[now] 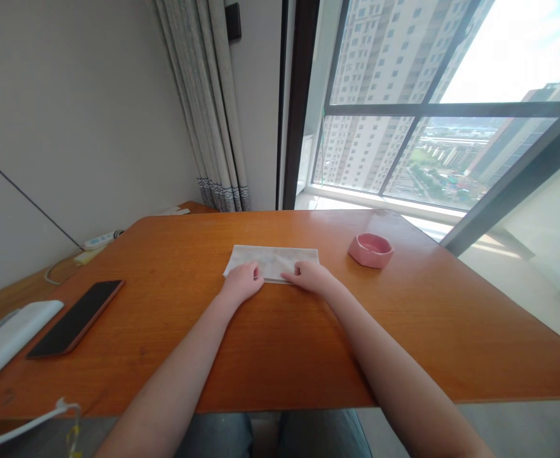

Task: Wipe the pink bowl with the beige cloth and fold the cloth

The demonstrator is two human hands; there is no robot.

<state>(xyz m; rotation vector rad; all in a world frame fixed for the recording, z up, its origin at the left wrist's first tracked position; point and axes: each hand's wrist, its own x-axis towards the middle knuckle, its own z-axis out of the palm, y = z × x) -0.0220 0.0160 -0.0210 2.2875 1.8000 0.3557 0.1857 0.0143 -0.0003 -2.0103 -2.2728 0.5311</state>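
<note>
A folded white cloth [276,256] lies flat on the brown wooden table [280,356], a wide rectangle with its long side facing me. At its near left corner my left hand [244,280] is closed, fingers curled on the cloth's edge. My right hand [307,276] is closed in the same way at the near right corner, with the thumb pointing inward along the near edge. The undersides of both hands, and the exact pinch of the fingertips, are hidden.
Right of the cloth stands a pink angular bowl [371,250]. On the left lie a black phone-like slab [77,318] and a white rounded object [15,337]. A white cable [32,423] crosses the near left corner. A power strip [102,239] sits by the wall.
</note>
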